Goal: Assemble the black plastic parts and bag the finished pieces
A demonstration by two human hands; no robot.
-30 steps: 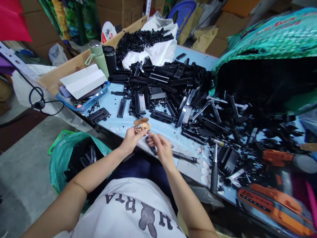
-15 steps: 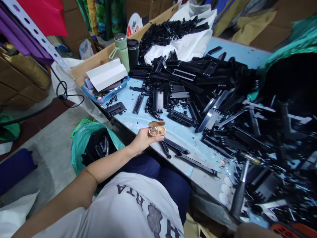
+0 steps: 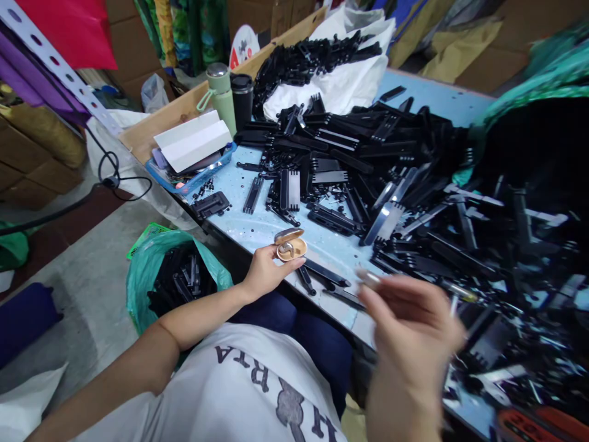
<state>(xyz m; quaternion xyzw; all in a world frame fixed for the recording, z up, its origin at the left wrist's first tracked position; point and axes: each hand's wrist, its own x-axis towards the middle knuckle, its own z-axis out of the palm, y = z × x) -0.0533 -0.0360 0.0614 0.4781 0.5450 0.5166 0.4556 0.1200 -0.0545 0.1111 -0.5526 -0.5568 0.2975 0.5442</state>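
Observation:
My left hand (image 3: pixel 269 273) is closed around a small earbud case (image 3: pixel 299 248) above the table's front edge. Its lid is up, and one shiny earbud (image 3: pixel 286 248) sits in the left side of the beige interior. My right hand (image 3: pixel 411 319), smeared by motion, is raised to the right of the case. Between its thumb and forefinger is a small shiny piece that looks like the other earbud (image 3: pixel 368 279), apart from the case. Black strips (image 3: pixel 326 271) lie on the table just beyond my left hand.
Black folding parts (image 3: pixel 340 141) and loose screws cover much of the blue table (image 3: pixel 243 224). A hammer (image 3: pixel 460 291) is partly hidden behind my right hand. A blue tray (image 3: pixel 221 161), green bottle (image 3: pixel 221 98) and black cup (image 3: pixel 242 101) stand back left. A green bag (image 3: pixel 138 282) of parts is below left.
My right hand has risen from the bottom right edge into view, pinching the small shiny piece. My left hand still holds the open case, slightly tilted. The view has shifted a little.

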